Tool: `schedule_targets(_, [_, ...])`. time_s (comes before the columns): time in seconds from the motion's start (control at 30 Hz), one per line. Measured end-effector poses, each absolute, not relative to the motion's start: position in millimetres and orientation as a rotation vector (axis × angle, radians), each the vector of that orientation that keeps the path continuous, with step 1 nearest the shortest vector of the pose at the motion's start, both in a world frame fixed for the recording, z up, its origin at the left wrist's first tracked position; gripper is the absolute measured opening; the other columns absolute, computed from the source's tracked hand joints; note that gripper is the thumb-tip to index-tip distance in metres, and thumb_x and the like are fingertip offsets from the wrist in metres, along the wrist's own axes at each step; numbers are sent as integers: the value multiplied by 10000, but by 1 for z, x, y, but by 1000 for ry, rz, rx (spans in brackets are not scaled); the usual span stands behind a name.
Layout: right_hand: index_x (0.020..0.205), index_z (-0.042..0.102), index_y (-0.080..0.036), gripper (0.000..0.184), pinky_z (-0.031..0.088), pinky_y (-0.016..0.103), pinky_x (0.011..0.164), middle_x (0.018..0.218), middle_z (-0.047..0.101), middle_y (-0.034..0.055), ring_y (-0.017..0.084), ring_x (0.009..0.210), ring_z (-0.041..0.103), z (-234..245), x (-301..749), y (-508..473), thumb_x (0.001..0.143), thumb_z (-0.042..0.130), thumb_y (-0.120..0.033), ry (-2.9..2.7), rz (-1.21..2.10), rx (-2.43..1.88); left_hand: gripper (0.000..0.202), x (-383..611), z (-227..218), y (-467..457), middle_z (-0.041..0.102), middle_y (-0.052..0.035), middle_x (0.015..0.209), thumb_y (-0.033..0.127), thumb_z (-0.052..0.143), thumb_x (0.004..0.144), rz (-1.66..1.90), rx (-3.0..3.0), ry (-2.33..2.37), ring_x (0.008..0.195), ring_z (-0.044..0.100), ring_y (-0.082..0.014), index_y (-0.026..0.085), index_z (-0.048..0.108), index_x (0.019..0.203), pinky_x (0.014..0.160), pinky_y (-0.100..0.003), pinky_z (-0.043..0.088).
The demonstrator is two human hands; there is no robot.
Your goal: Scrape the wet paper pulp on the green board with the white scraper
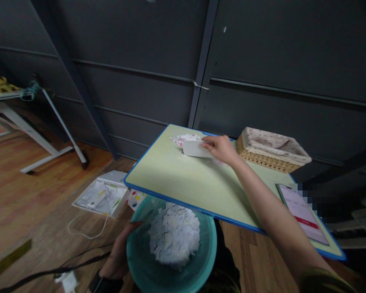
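My right hand (pixel 222 149) pinches a flat white rectangular card (pixel 197 149), which stands on its long edge on the pale yellow tabletop (pixel 183 179). Just behind the card lies a heap of white and pink paper scraps (pixel 183 139); part of it is hidden by the card. Below the table's front edge, my left hand (pixel 122 248) grips the left rim of a round teal plastic basket (pixel 210 260). Inside that basket is a mound of small white paper pieces (pixel 175 236). The fingers of my left hand are partly out of sight behind the rim.
A woven basket with a cloth lining (pixel 268 160) stands at the table's back right. Near the right edge lies a clipboard with paper (pixel 301 213). On the floor at left are an open white box (pixel 93 197) and cables (pixel 88 236). A dark panelled wall (pixel 140 97) rises behind.
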State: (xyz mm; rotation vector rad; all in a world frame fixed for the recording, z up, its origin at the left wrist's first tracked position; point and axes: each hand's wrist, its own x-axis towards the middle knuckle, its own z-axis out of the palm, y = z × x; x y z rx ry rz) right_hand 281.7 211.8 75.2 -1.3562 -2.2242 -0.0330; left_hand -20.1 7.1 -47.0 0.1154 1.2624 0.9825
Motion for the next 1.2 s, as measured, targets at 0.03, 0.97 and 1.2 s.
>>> schedule_targets(0.03, [1000, 755, -188, 255, 460, 328, 791, 1013, 747, 100, 245, 916, 690, 77, 281, 209, 890, 543, -278, -2240, -6, -1334, 23, -20, -46, 7, 756, -23, 580, 169, 650, 761, 977, 120, 1253, 562, 706, -196, 164, 672, 766, 590, -301, 564])
schedule_targets(0.97, [966, 763, -233, 219, 493, 205, 589, 866, 766, 18, 116, 618, 671, 71, 278, 72, 918, 563, -309, -2278, 345, -1040, 67, -9, -24, 5, 727, -41, 539, 150, 646, 756, 1037, 245, 1165, 467, 639, -177, 127, 705, 737, 520, -296, 516])
schedule_targets(1.2, [929, 775, -217, 248, 500, 273, 602, 851, 762, 48, 171, 651, 668, 90, 302, 119, 852, 624, -397, -2012, 138, -1183, 98, -9, -26, 6, 738, -46, 549, 144, 611, 784, 1007, 237, 1180, 474, 659, -175, 118, 701, 755, 552, -294, 543])
